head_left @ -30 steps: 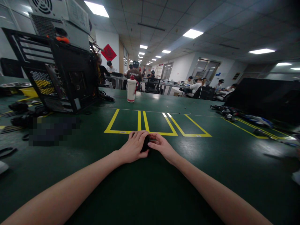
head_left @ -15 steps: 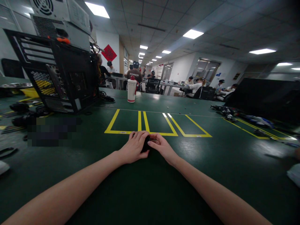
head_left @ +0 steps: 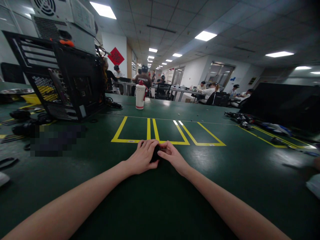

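Note:
Between my hands is a small black object (head_left: pixel 155 154), mostly covered by fingers, so its kind does not show. My left hand (head_left: pixel 143 157) wraps over it from the left, fingers on top and thumb below. From the right, the fingertips and thumb of my right hand (head_left: pixel 173 158) are pinched at its right side; whether they grip the object itself or a small part of it I cannot make out. Both hands rest low over the green table (head_left: pixel 155 206), just in front of yellow tape outlines (head_left: pixel 170 143).
A black computer case (head_left: pixel 72 83) stands at the left with a grey power supply (head_left: pixel 82 23) on top. A white bottle (head_left: pixel 140 97) with a red lid stands behind the tape. Cables (head_left: pixel 240 118) and a dark panel (head_left: pixel 282 106) lie right. Several people sit in the background.
Both hands stay in nearly the same place around the black object. The view has shifted very slightly.

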Available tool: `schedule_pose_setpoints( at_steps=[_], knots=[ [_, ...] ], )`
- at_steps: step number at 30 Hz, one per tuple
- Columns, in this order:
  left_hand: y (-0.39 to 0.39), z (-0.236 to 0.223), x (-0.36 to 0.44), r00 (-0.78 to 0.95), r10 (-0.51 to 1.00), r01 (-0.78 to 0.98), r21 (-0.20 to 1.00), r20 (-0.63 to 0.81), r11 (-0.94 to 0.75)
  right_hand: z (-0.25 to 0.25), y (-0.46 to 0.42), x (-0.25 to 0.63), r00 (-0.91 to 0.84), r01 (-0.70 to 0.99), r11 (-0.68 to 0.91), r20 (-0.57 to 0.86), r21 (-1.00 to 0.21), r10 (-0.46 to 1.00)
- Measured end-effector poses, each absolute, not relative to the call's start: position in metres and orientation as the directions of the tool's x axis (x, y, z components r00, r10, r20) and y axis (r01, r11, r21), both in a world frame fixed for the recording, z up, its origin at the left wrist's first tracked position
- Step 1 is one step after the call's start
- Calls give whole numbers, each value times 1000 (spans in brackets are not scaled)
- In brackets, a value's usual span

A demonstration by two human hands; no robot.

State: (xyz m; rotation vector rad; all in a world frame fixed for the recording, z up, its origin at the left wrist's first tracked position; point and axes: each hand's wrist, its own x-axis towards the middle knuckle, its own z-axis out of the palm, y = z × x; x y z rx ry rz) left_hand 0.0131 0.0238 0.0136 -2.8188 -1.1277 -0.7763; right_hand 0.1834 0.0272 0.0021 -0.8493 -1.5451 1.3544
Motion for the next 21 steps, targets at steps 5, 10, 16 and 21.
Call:
schedule_pose_setpoints(
  at_steps=[5, 10, 16, 21],
  knots=[
    [25, 12, 13, 614, 644, 651, 167, 457, -740, 0, 30, 184, -338, -20, 175, 171, -984, 925],
    [25, 11, 13, 616, 638, 645, 171, 462, -745, -1, 32, 185, -363, -1, 131, 122, -991, 924],
    [24, 13, 13, 614, 647, 646, 182, 452, -741, 2, 30, 185, -429, -90, 132, 158, -987, 889],
    [24, 13, 12, 613, 643, 644, 182, 458, -743, 2, 28, 183, -376, -62, 172, 182, -983, 908]
  ],
)
